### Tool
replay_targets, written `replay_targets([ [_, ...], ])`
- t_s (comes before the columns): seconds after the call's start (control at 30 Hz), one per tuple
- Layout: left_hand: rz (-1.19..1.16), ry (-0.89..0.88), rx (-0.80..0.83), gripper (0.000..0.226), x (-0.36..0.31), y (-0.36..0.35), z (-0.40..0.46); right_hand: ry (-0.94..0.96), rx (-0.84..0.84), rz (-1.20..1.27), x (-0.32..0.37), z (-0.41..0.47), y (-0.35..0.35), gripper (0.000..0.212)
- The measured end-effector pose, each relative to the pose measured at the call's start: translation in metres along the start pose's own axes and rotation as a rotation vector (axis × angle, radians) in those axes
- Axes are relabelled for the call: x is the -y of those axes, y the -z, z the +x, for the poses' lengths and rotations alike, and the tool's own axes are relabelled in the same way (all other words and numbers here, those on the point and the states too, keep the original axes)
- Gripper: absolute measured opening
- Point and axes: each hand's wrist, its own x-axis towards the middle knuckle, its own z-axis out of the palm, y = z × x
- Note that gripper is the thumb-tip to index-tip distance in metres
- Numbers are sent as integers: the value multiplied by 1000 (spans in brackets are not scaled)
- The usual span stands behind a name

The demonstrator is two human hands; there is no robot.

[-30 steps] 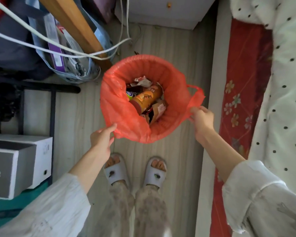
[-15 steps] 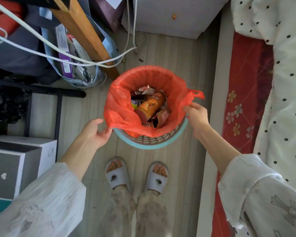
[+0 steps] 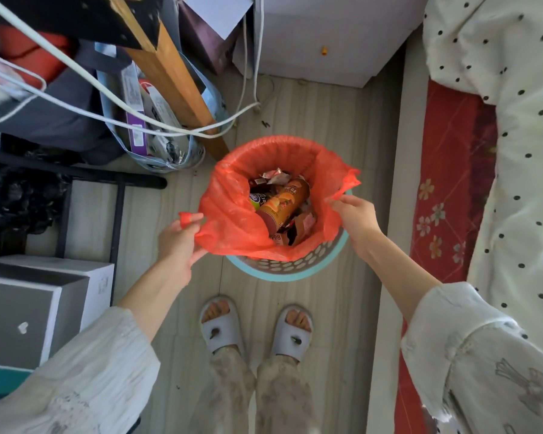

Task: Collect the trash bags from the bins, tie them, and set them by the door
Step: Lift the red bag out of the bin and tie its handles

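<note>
Inside the teal bin [image 3: 287,270] the thin orange trash bag [image 3: 232,220] sits part-freed, soft, probably light and tearable. Left hand [image 3: 177,242] fingers pinch its near-side handle; right hand [image 3: 356,216] fingers pinch the opposite handle, the sensible holds.

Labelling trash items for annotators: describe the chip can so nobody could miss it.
Start at the teal-rimmed bin in front of the slippers, lined with the red bag. The chip can lies tilted on top of the trash: the only orange cylinder among flat wrappers.
</note>
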Motion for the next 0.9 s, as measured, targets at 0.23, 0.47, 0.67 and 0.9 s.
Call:
replay_targets([
  [0.23, -332, -1, 237, 17, -52, 12, -33, -77, 132, 396, 42, -19, 17, 20],
  [0.47, 225, -31, 499, 11, -70, -10, -92, -84, 98, 163, 61, -47, 28, 38],
  [0.67, 122, -225, 474, 12, -98, -22, -127, -15, 162, 229, 91, -75, 38, 30],
  [0.9, 240, -258, 534, 15, -127, -7, -181, 10, 168, 372, 124, -111, 72, 26],
])
